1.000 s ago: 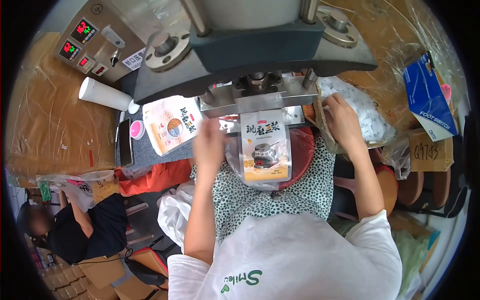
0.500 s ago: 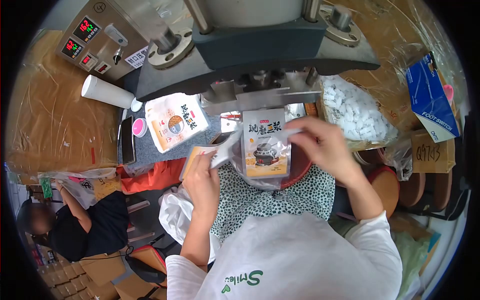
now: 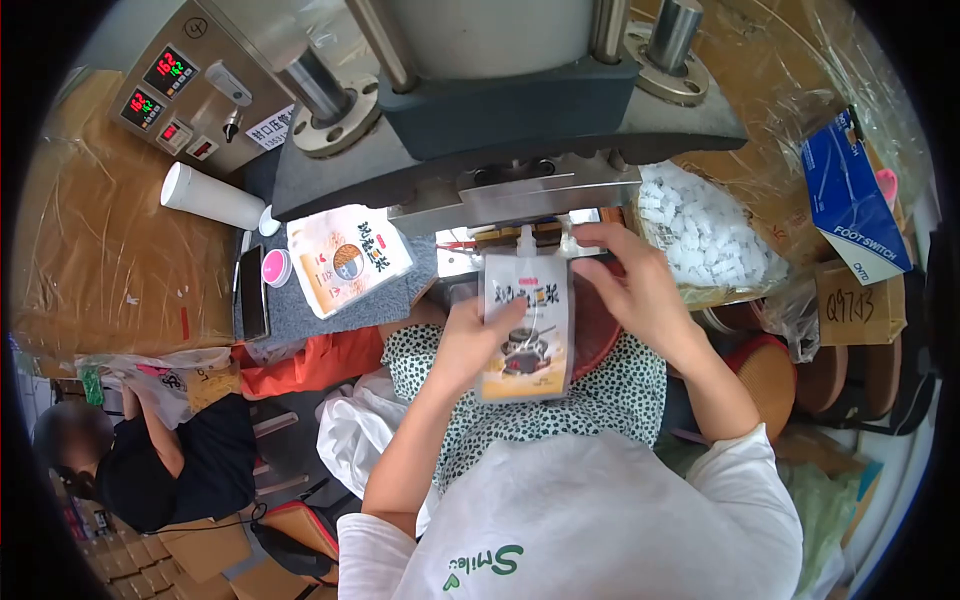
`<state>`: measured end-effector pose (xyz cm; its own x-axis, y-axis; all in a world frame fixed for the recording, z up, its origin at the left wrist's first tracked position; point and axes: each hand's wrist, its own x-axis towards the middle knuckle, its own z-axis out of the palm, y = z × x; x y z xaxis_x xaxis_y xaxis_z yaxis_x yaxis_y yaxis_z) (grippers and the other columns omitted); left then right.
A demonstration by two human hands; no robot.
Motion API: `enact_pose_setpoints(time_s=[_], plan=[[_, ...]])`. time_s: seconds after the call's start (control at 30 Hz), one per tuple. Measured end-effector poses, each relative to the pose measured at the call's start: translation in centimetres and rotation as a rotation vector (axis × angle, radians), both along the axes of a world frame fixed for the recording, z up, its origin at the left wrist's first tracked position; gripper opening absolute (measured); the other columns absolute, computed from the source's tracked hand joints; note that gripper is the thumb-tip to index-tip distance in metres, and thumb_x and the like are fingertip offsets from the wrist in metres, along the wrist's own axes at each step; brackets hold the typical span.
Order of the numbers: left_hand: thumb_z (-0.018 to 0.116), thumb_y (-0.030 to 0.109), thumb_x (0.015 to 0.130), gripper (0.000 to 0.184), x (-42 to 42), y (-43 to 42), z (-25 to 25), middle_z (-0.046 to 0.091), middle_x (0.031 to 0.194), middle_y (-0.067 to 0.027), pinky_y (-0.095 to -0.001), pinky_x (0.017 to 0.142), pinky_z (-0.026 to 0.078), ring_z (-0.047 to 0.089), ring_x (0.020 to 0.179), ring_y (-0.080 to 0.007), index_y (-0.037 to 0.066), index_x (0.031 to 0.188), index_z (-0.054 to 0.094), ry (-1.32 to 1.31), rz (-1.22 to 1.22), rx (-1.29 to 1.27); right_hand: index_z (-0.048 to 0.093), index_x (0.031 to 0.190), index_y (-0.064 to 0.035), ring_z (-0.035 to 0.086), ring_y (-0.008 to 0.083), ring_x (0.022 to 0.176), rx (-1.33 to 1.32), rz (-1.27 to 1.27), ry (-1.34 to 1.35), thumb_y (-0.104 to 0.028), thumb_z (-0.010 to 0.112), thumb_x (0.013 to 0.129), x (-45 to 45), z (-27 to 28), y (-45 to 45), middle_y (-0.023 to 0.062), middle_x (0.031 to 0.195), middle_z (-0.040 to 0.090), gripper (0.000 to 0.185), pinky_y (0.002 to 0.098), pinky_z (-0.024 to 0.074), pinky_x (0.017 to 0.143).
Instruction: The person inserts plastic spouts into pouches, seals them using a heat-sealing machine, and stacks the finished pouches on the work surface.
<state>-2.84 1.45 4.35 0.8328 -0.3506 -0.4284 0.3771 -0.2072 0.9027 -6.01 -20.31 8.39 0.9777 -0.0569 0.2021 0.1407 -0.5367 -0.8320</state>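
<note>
My left hand grips a printed spout pouch by its left side, thumb across the front. The pouch stands nearly upright in view, with a white plastic spout at its top edge, under the metal jaws of the sealing press. Just right of the pouch's top, my right hand is curved with thumb and forefinger apart, close to the jaws. Behind the pouch, a red bowl rests on my lap, partly hidden.
To the left lie a stack of printed pouches, a phone, a pink-lidded jar and a white cylinder. A box of white spouts stands right. Another person works at far left.
My left hand has moved right from a tilted, partly spread pouch and now holds a pouch under the press. My right hand's pinch on a small white piece has opened; a spout shows in the pouch top.
</note>
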Motion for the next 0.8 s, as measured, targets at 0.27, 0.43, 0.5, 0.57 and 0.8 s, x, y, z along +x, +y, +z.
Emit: enact_pose_setpoints(time_s=[0.27,0.43,0.5,0.57,0.8], plan=[[0.064,0.022,0.096,0.028,2.8,-0.9,-4.4,0.070,0.083,-0.0050,-0.0286,0.058,0.047,0.062,0.071,-0.0104,-0.005,0.106,0.066,0.049,0.095,-0.223,0.063,0.104,-0.0007,0.062,0.0388,0.093,-0.590,-0.337,-0.189,-0.001,0.066,0.084,1.1,-2.6,-6.6,0.0196,0.098,0.065,0.020,0.0473,0.0493,0.080],[0.070,0.034,0.090,0.063,5.7,7.2,-4.0,0.058,0.128,-0.0268,-0.0444,0.093,0.047,0.059,0.114,-0.0429,-0.003,0.137,0.047,-1.250,0.317,0.966,0.063,0.098,0.0011,0.062,0.0408,0.090,-0.493,-0.260,-0.016,-0.001,0.069,0.081,1.4,-3.5,-7.4,0.0212,0.093,0.066,0.018,0.0475,0.0497,0.080],[0.076,0.030,0.082,0.078,3.3,8.2,-6.8,0.033,0.153,-0.0277,-0.0545,0.107,0.033,0.034,0.139,-0.0452,-0.001,0.144,0.039,-1.056,0.083,1.267,0.062,0.095,0.0018,0.064,0.0395,0.087,-0.429,-0.282,0.027,-0.002,0.071,0.080,0.7,-2.3,-7.3,0.0209,0.092,0.067,0.018,0.0454,0.0507,0.079],[0.076,0.018,0.082,0.066,1.2,8.2,-6.7,0.045,0.144,-0.0257,-0.0512,0.103,0.038,0.043,0.133,-0.0425,0.001,0.139,0.046,-1.130,-0.016,1.176,0.061,0.092,0.0026,0.066,0.0363,0.084,-0.354,-0.321,0.043,-0.003,0.074,0.079,-0.4,-0.5,-6.9,0.0197,0.089,0.068,0.019,0.0425,0.0519,0.078],[0.062,-0.006,0.080,0.029,-2.2,7.3,-1.6,0.066,0.093,-0.0150,-0.0433,0.073,0.052,0.065,0.083,-0.0361,0.005,0.105,0.069,-0.966,0.217,0.879,0.056,0.108,0.0014,0.069,0.0148,0.090,0.398,0.083,0.162,-0.005,0.067,0.092,-0.9,0.3,-1.6,0.0128,0.099,0.072,0.021,0.0291,0.0541,0.078]])
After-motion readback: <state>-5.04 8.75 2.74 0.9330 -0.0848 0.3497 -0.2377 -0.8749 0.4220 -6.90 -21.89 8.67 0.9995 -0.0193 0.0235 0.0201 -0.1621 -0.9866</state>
